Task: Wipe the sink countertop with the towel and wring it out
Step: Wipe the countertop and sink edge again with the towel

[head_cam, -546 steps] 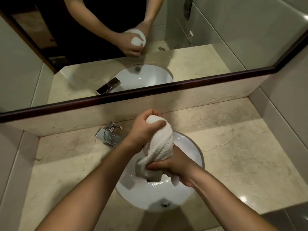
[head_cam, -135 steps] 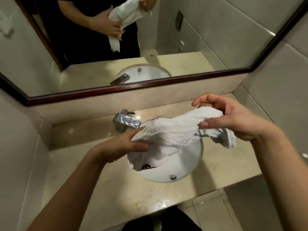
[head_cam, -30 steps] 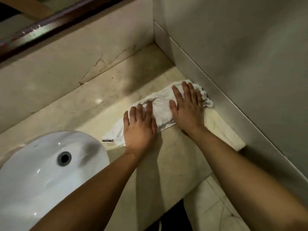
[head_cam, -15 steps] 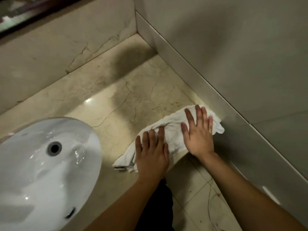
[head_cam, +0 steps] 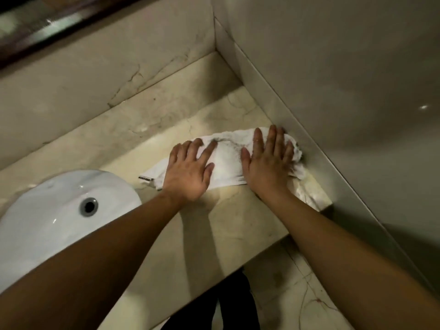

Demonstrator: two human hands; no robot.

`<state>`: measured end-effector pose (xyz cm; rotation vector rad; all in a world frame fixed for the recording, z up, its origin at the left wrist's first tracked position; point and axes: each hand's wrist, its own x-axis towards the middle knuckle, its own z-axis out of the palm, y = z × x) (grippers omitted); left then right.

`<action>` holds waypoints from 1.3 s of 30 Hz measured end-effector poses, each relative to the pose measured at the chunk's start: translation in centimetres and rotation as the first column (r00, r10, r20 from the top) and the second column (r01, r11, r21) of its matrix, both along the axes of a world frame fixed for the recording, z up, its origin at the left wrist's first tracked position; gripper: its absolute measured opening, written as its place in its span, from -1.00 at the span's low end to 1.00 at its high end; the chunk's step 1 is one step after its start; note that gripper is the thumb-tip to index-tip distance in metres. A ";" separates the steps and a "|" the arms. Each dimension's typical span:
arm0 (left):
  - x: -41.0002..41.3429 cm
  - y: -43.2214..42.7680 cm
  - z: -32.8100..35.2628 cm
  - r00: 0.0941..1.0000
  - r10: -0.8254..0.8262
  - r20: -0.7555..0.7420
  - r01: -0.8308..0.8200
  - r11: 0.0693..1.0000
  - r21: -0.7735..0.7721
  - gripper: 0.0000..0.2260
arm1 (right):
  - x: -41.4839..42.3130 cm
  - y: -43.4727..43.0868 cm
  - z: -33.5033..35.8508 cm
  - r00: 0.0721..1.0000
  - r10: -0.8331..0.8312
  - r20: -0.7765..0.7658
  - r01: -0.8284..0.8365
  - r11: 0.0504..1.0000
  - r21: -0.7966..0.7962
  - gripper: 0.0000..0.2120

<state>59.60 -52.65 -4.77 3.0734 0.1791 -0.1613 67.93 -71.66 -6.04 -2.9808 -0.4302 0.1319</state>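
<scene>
A white towel (head_cam: 226, 160) lies spread flat on the beige marble countertop (head_cam: 214, 225), to the right of the sink, its right end against the side wall. My left hand (head_cam: 189, 172) presses flat on the towel's left part with straight, spread fingers. My right hand (head_cam: 267, 163) presses flat on its right part, fingertips near the wall. A small dark label shows at the towel's left corner. Dark smudges mark the cloth between my hands.
The white sink basin (head_cam: 59, 217) with its overflow hole (head_cam: 89, 206) sits at the left. A marble backsplash (head_cam: 95, 75) and dark mirror frame (head_cam: 47, 27) run along the back. A grey tiled wall (head_cam: 333, 91) bounds the right. The counter's front edge drops to the floor (head_cam: 297, 294).
Both hands have pushed the towel away from the counter's front edge, further back on the counter. Earlier the towel was wrung over the sink, then unfolded.
</scene>
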 end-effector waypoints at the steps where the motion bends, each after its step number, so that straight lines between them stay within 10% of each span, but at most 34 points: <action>1: 0.3 0.0 0.4 1.000 0.013 -0.003 -0.013 1.000 -0.026 -0.45 | 0.4 -0.2 0.2 0.999 0.035 0.019 -0.035 0.999 -0.013 -0.31; 8: 0.4 -1.0 0.0 0.997 0.065 0.039 -0.065 0.998 0.012 -0.53 | 3.4 -2.8 0.3 0.927 0.372 0.038 -0.371 0.928 -0.024 -0.37; 39: -34.8 1.7 -2.2 0.917 0.367 0.158 -0.341 0.925 -0.170 -0.52 | -27.1 5.3 0.0 0.880 0.475 0.018 -0.470 0.875 -0.115 -0.40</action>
